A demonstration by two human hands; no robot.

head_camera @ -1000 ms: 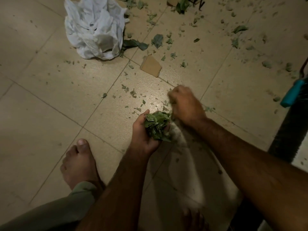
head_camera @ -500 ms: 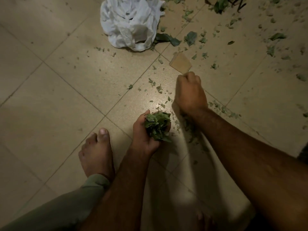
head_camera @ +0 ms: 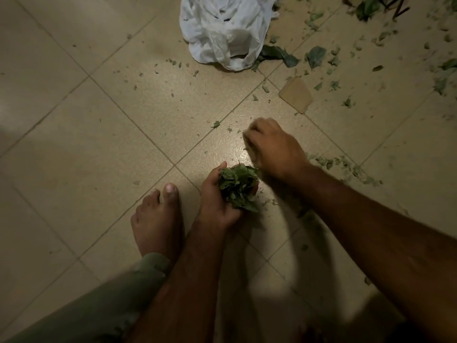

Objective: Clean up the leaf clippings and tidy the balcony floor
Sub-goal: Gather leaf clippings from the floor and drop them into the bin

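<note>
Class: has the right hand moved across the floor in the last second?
Yes. The right hand swept left: earlier it was below-right of the tan card, now it is below-left.

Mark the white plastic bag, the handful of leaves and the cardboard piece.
white plastic bag [head_camera: 222, 33]: head view, crumpled middle.
handful of leaves [head_camera: 237, 185]: head view, centre of bunch.
cardboard piece [head_camera: 295, 94]: head view, flat top face.

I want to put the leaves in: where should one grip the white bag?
Probably pinch a raised fold at the near edge of the white bag, from above with the right hand: it lies crumpled, and the left hand holds leaves.
</note>
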